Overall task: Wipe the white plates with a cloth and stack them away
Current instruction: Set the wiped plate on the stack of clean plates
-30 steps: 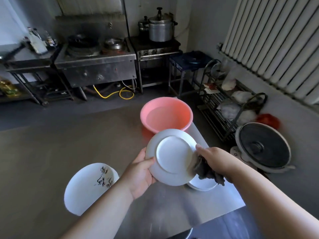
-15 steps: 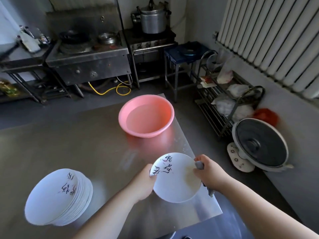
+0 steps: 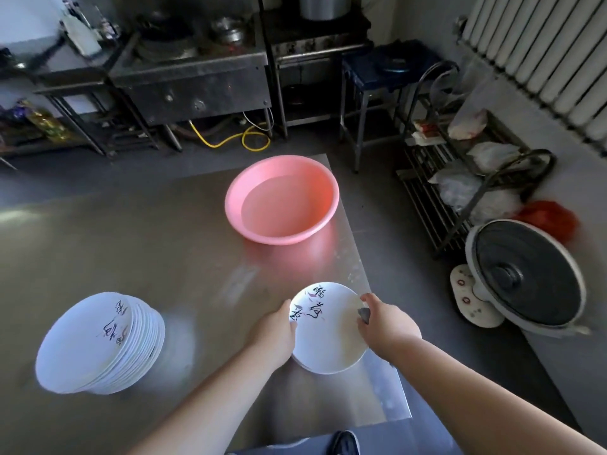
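Left hand (image 3: 276, 330) and right hand (image 3: 387, 326), pinching the cloth (image 3: 364, 314), grip opposite rims of the face-up white plate (image 3: 328, 339).

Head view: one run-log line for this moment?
phase: wipe | left hand: grips white plate rim | right hand: pinches cloth against plate rim | plate stack: table left | pink basin: behind plate

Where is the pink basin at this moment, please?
In the head view, the pink basin stands on the steel table near its far right corner, directly beyond the held plate.
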Available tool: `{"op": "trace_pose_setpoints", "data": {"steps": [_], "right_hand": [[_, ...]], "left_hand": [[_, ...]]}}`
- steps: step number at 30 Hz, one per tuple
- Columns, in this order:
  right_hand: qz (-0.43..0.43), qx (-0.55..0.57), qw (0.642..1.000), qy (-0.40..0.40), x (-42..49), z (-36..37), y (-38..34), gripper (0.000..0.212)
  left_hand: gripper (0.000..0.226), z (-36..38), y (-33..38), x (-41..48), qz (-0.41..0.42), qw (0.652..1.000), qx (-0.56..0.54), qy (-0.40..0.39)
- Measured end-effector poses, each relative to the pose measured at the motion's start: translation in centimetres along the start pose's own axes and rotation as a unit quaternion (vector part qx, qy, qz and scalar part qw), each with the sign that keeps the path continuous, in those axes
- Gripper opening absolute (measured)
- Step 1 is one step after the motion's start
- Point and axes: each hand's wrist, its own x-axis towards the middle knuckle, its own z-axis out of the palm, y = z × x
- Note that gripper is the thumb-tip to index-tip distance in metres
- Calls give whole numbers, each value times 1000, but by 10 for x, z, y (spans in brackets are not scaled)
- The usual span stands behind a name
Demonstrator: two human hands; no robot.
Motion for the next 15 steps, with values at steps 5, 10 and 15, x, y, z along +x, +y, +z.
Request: {"op": "trace_pose_setpoints", "data": {"steps": [5,10,15], "right_hand": [[-17,-36,999,18,8,11,7,42],[-37,-54,998,17,10,13,10,45],[-27,-102,992,62,4,3,3,39]], "left_hand": [[45,7,-3,7,-5,998,57,9],[44,7,-2,8,4,993,115,7],[61,-5,-9,8,18,993,116,11]]}}
